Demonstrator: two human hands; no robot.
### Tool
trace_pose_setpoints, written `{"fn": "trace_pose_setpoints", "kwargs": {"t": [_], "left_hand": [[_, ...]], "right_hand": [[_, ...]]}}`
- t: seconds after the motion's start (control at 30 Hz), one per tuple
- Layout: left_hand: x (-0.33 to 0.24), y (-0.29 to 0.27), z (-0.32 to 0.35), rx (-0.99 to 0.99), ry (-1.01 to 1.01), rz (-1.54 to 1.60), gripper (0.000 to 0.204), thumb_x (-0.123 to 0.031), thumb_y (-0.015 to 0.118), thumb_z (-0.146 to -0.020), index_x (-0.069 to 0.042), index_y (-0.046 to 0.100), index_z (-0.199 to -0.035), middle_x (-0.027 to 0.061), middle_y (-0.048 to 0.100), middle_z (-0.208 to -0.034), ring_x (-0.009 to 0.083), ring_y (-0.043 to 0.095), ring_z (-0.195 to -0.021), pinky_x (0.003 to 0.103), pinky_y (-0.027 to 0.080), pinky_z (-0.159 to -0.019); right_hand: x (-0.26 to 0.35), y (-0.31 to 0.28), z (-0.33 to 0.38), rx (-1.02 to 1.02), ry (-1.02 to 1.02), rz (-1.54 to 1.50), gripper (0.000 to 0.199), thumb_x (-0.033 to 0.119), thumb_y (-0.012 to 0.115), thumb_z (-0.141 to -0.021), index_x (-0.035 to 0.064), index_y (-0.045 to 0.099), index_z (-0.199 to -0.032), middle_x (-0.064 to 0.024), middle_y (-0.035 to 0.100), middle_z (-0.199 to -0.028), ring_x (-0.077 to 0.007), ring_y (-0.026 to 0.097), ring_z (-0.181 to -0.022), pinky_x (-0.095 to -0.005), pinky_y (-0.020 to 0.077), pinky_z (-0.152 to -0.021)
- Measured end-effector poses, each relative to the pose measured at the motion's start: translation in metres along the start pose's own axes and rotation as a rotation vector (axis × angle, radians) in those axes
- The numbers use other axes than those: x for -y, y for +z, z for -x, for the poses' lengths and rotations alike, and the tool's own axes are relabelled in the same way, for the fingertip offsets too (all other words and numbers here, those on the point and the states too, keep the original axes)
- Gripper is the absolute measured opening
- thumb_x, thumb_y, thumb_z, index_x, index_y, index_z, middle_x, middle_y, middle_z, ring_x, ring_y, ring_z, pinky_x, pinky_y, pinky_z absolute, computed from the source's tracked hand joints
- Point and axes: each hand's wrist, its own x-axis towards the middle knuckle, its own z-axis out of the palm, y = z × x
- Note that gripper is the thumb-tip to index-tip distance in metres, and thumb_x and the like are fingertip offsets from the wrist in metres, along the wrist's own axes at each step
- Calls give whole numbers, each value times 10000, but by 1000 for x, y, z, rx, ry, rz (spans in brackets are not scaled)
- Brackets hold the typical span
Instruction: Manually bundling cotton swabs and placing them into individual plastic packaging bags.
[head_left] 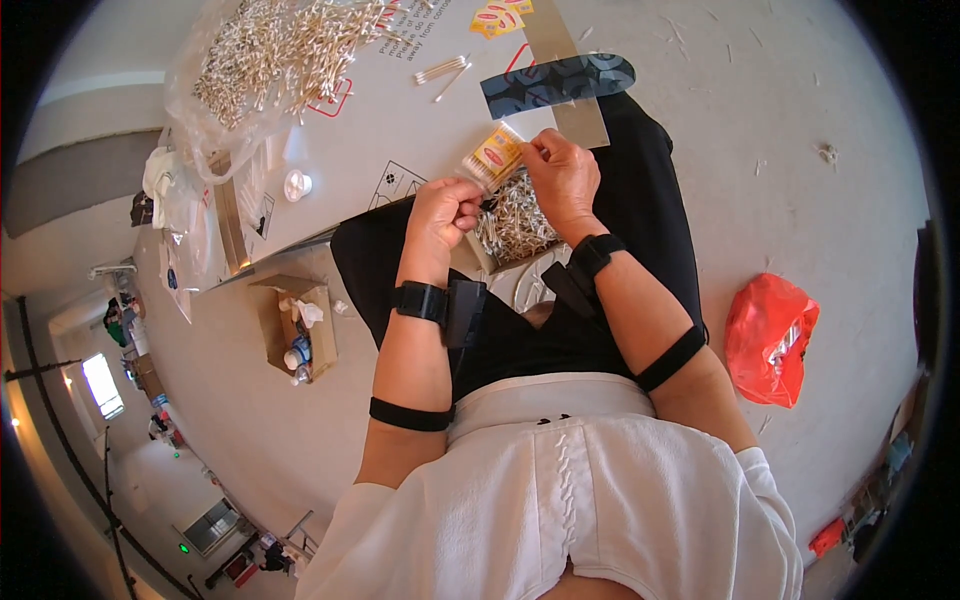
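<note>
Between my two hands is a small clear packet of cotton swabs [495, 155] with a yellow and red label, tilted above my lap. My left hand [445, 210] pinches its lower left end with curled fingers. At the upper right end, the fingertips of my right hand [565, 180] grip the packet. Right below it, an open cardboard box of loose cotton swabs [515, 225] rests on my lap, partly hidden by my hands and the packet.
A clear bag heaped with cotton swabs [290, 60] lies on the white table [360, 130], near a few loose swabs [442, 70], yellow labels [500, 17] and a dark patterned strip [558, 86]. A carton [268, 320] and a red plastic bag [770, 340] stand on the floor.
</note>
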Motion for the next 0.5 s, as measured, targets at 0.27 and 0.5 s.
{"fn": "trace_pose_setpoints", "kwargs": {"t": [0.27,0.5], "left_hand": [[2,3,0,-40,22,1,66,37,613,-721,6,561,-695,51,513,-616,76,415,-454,187,281,-364],[3,5,0,-58,48,3,97,49,612,-717,-6,544,-676,42,500,-597,82,414,-452,195,282,-367]], "right_hand": [[1,-1,0,25,10,-33,205,277,658,-795,96,638,-700,-151,624,-649,-352,629,-641,-424,497,-566],[1,-1,0,27,15,-26,205,276,658,-802,99,634,-703,-146,624,-647,-353,628,-644,-422,498,-567]]}}
